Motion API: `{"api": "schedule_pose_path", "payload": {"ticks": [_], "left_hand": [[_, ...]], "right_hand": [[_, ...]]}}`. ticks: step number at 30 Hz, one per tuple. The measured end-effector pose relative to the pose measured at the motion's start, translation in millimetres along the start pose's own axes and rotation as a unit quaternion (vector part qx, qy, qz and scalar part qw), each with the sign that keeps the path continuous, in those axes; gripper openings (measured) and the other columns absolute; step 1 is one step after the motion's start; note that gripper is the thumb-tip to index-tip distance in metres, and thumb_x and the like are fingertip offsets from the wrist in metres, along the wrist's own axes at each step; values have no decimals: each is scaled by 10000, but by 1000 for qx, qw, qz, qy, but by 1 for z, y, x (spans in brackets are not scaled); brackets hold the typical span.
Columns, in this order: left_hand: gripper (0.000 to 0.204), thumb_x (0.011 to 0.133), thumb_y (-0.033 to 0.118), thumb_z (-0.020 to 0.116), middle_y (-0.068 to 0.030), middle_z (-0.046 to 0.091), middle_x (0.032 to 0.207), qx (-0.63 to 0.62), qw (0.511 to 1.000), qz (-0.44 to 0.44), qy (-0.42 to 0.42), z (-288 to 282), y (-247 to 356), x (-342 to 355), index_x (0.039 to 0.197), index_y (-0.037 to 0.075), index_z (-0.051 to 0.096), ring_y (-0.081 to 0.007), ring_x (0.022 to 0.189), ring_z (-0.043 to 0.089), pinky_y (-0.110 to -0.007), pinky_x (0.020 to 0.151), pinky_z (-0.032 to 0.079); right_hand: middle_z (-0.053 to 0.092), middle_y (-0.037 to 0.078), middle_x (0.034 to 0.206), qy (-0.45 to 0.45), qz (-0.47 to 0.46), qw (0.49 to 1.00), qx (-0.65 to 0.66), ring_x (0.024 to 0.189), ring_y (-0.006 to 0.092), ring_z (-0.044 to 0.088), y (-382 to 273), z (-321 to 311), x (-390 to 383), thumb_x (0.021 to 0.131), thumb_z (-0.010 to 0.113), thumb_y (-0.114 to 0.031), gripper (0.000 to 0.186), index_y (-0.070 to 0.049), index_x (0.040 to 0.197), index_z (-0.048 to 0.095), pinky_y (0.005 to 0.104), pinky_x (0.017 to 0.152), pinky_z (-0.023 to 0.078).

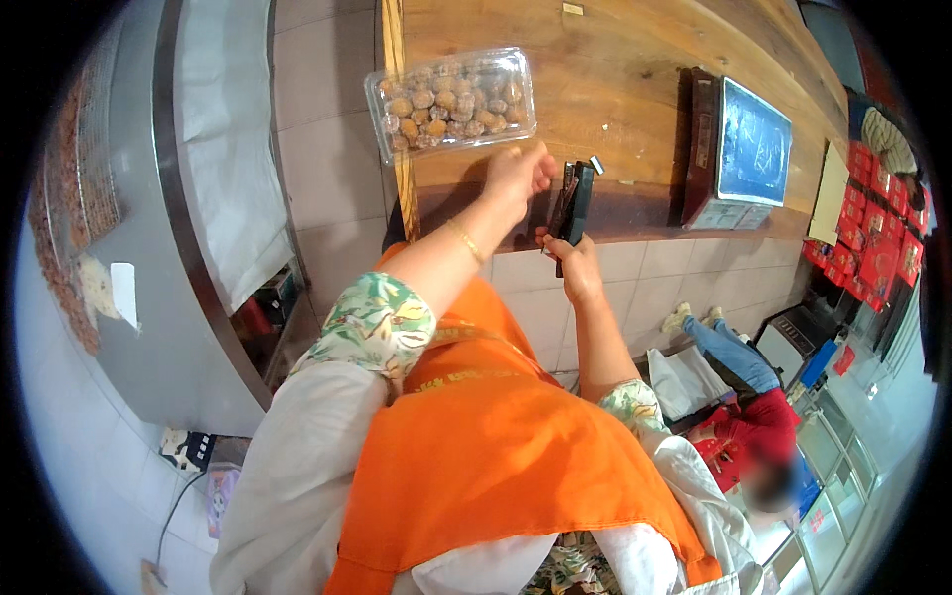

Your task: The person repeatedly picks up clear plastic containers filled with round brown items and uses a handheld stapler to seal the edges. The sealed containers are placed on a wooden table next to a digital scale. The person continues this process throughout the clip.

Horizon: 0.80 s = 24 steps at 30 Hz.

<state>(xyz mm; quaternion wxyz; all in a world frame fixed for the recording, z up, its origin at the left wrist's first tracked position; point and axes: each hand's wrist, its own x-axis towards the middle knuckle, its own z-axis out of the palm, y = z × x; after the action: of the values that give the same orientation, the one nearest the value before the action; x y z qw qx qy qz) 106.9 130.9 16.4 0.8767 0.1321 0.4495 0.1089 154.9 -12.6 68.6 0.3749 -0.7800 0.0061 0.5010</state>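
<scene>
A clear plastic clamshell box full of round brown, partly white-dusted balls lies on the wooden table, near its left end. Just below the box's right corner is my left hand, its fingers curled in; whether anything is between them is hidden. My right hand grips a black stapler by its near end, over the table's front edge. Its arms look partly spread, with the far end pointing away from me. A small pale piece shows beside that far end; I cannot tell what it is.
On the wooden table, a box with a blue top stands to the right. Red packages are piled at far right. A person in a red top is at lower right. A grey metal counter runs along the left.
</scene>
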Motion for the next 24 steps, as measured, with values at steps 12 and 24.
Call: {"api": "schedule_pose_path", "payload": {"ticks": [12, 24], "left_hand": [[233, 843, 130, 445, -157, 585, 970, 658, 579, 451, 165, -111, 172, 7, 993, 39, 597, -290, 930, 535, -372, 843, 394], [131, 858, 91, 503, -69, 569, 850, 305, 931, 166, 115, -132, 85, -49, 959, 16, 536, -151, 775, 575, -235, 623, 491]], "right_hand": [[602, 80, 930, -48, -122, 975, 178, 858, 147, 560, -34, 33, 29, 767, 536, -67, 242, 36, 985, 554, 259, 723, 407], [605, 51, 892, 23, -204, 979, 15, 811, 134, 526, -71, 25, 67, 752, 573, -121, 267, 37, 965, 596, 260, 758, 394]]}}
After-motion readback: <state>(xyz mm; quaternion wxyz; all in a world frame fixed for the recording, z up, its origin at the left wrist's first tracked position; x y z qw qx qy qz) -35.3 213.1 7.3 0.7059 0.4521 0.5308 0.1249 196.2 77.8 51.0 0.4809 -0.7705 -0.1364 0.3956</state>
